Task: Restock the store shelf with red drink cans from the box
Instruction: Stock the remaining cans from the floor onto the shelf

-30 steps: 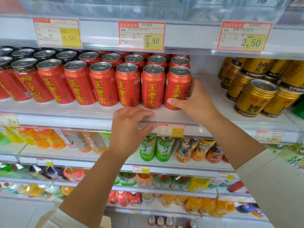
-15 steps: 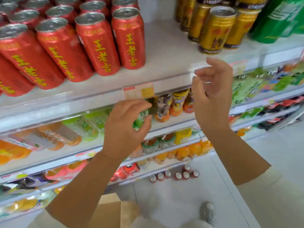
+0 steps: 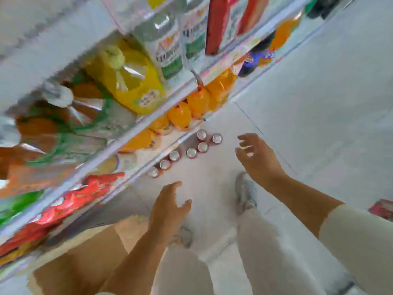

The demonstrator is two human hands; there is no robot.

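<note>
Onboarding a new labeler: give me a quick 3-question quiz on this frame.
1. True or false: both hands are empty.
2. How many red cans stand on the floor by the shelf?
3. Which hand is nearer the cans at the far end of the row? A) left B) right

Key
1. True: left hand and right hand are open, holding nothing.
2. Seven.
3. B.

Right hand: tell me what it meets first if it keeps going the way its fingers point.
The open, empty right hand points down and left toward the red cans standing on the floor. Nothing shows between, so probably the nearest can top; depth is unclear in this blurred view.
</note>
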